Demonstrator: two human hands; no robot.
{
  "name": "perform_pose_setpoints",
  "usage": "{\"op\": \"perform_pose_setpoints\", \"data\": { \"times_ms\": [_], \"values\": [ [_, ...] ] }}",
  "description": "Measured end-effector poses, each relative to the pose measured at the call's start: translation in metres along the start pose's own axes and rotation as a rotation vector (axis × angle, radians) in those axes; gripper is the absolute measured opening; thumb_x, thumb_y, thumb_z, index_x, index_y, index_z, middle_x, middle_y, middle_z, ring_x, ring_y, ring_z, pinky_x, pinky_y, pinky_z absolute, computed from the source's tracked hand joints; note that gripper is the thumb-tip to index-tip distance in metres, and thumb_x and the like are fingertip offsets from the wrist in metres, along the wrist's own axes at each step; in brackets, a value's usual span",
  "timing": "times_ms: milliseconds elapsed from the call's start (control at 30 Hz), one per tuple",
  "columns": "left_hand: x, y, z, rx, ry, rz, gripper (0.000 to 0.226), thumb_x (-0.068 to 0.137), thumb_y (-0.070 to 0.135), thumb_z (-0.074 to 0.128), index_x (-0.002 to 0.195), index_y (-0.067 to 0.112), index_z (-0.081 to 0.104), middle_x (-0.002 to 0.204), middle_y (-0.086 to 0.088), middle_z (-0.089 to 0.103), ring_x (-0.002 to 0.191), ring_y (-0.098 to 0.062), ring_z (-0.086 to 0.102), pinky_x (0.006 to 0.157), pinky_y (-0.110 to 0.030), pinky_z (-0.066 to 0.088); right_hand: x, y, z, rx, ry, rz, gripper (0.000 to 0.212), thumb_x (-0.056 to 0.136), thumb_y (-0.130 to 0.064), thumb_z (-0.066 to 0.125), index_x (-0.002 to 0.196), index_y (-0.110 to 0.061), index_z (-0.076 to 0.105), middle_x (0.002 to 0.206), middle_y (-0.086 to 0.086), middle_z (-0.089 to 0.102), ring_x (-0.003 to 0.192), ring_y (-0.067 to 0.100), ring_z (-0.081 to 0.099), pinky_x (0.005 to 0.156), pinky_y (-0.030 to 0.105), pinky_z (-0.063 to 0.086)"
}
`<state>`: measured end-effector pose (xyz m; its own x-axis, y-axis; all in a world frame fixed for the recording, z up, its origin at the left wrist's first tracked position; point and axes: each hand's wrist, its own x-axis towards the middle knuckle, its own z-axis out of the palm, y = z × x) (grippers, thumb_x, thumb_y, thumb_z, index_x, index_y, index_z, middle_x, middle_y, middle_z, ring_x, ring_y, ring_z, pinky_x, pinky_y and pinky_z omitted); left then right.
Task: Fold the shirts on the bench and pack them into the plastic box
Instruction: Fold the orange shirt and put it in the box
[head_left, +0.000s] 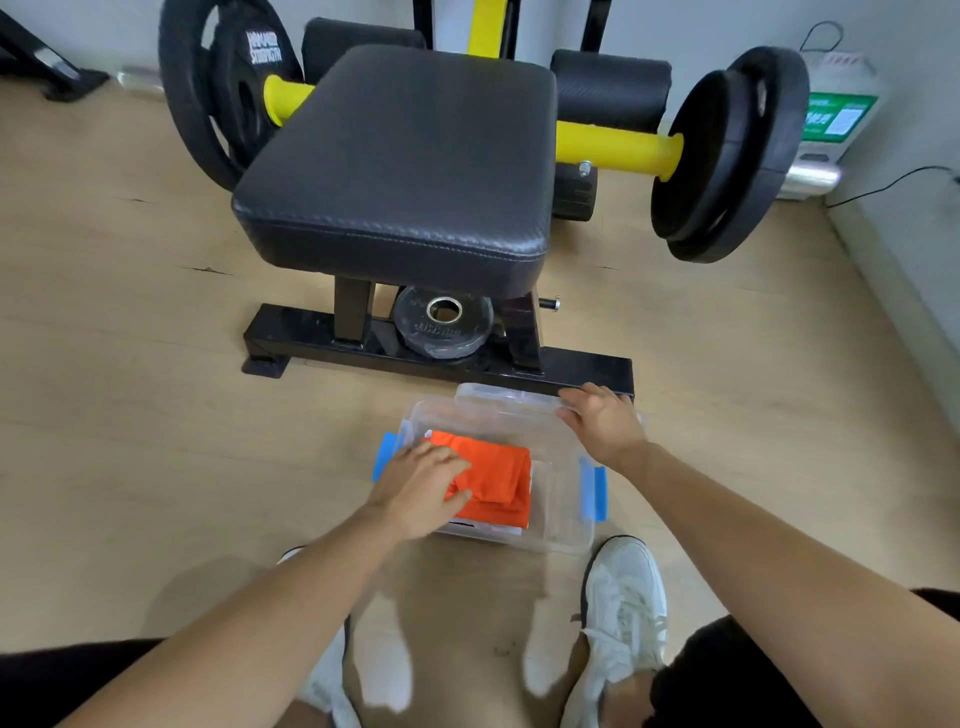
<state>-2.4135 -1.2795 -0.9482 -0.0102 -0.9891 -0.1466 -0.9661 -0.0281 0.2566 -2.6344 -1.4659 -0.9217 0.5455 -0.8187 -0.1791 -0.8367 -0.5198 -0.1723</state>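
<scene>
Left hand (423, 488) lies flat on the folded orange shirt (498, 483), fingers spread and relaxed. I judge it is pressing the bundle down so the folds stay put and the stack sits low enough for closing. The shirt is inside the plastic box (563, 519), toward its left side, on top of something white (493, 529) that shows along the near edge, probably another folded shirt. The box stands on the floor (130, 415) between my feet and the foot bar (587, 371) of the padded table (405, 156). That is close enough to reach from where I crouch. My right hand (605, 423) is at the far right corner of the clear lid (498, 402), which tilts up at the back of the box near that bar. The fingers curl over its top edge and the thumb sits on the near face, as far as the see-through plastic lets me tell. I take it this grip keeps the lid up and out of the way while the other hand settles the clothes. The blue latches (597, 491) hang loose on both short sides, so nothing is fastened yet. No shirt shows on the table's pad, so packing looks nearly done. What remains, I think, is lowering the lid and snapping the latches.
</scene>
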Motion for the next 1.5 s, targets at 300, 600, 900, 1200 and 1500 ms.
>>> {"op": "perform_pose_setpoints", "data": {
  "times_ms": [300, 600, 900, 1200, 1500],
  "values": [
    [-0.018, -0.040, -0.018, -0.254, -0.043, -0.491, 0.058, 0.090, 0.040, 0.063, 0.142, 0.019, 0.049, 0.137, -0.008, 0.057, 0.122, -0.034, 0.054, 0.095, -0.040, 0.048, -0.013, -0.009, -0.033, 0.254, 0.040, -0.059, 0.024, 0.097, -0.024, 0.059, 0.113, -0.008, 0.067, 0.104, 0.011, 0.059, 0.096, 0.027, 0.057, 0.078, 0.030, 0.039],
    [-0.028, -0.044, -0.020, -0.802, -0.010, -0.625, 0.030, 0.094, 0.038, 0.060, 0.119, 0.024, 0.068, 0.132, -0.003, 0.063, 0.124, -0.024, 0.059, 0.104, -0.034, 0.043, -0.052, -0.049, -0.009, 0.105, -0.174, -0.141, 0.025, 0.091, -0.038, 0.064, 0.109, -0.023, 0.055, 0.099, 0.002, 0.062, 0.101, 0.024, 0.056, 0.085, 0.037, 0.044],
    [-0.033, -0.046, -0.011, -0.853, -0.015, -0.624, 0.089, 0.080, 0.037, 0.082, 0.153, 0.014, 0.037, 0.146, -0.003, 0.053, 0.132, -0.018, 0.052, 0.107, -0.030, 0.041, -0.089, -0.077, 0.053, -0.006, -0.004, -0.326, 0.021, 0.083, -0.031, 0.069, 0.100, -0.020, 0.062, 0.105, -0.003, 0.066, 0.096, 0.031, 0.056, 0.077, 0.041, 0.043],
    [-0.033, -0.051, -0.003, -0.758, -0.019, -0.488, 0.103, 0.069, 0.045, 0.085, 0.155, 0.032, 0.031, 0.151, 0.004, 0.048, 0.130, -0.016, 0.053, 0.106, -0.040, 0.047, -0.096, -0.067, 0.048, 0.064, -0.025, -0.372, 0.029, 0.083, -0.040, 0.068, 0.106, -0.024, 0.063, 0.115, -0.004, 0.063, 0.106, 0.023, 0.053, 0.088, 0.037, 0.045],
    [-0.038, -0.050, 0.003, -0.710, -0.049, -0.467, 0.100, 0.072, 0.031, 0.090, 0.153, 0.018, 0.033, 0.144, 0.002, 0.049, 0.132, -0.016, 0.049, 0.101, -0.026, 0.042, -0.104, -0.062, 0.051, 0.114, -0.070, -0.373, 0.037, 0.083, -0.041, 0.064, 0.115, -0.022, 0.064, 0.118, -0.003, 0.065, 0.111, 0.022, 0.053, 0.098, 0.039, 0.044]
  ]
}}
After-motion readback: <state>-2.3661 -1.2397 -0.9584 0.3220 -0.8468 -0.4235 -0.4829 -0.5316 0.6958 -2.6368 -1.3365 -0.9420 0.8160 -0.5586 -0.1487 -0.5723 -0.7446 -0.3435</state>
